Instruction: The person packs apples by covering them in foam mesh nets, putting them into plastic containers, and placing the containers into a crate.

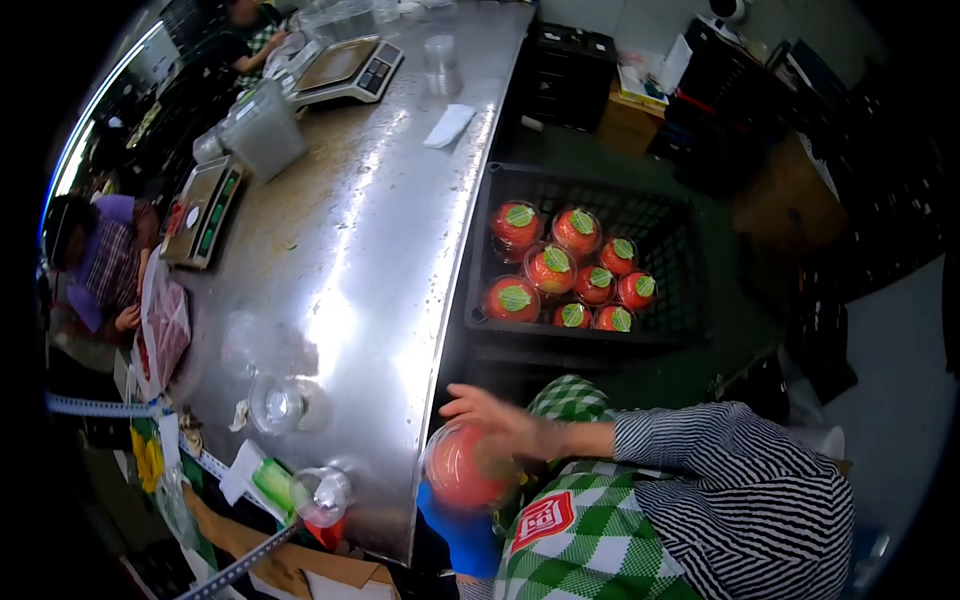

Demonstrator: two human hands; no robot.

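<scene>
A round clear container with red contents (pixel 465 468) is at the table's near right edge, blurred. My left hand (pixel 455 525), in a blue glove, holds it from below; its fingers are partly hidden. Over the container's top is my right hand (pixel 500 425), bare and blurred, with fingers spread; whether it touches the container is unclear. Several similar red containers with green labels (pixel 552 268) sit in a black crate (pixel 670 215) beyond my right hand. On the table are clear plastic cups or lids (pixel 283 403) and another clear one (pixel 325 495) near green labels (pixel 272 485).
The metal table (pixel 380 260) bears two scales (pixel 345 70), a grey bin (pixel 265 130), a white cloth or paper (pixel 449 126) and stacked clear cups (pixel 441 65). Across it, a person (pixel 105 255) is beside a plastic bag (pixel 163 325). Another person is at the far end.
</scene>
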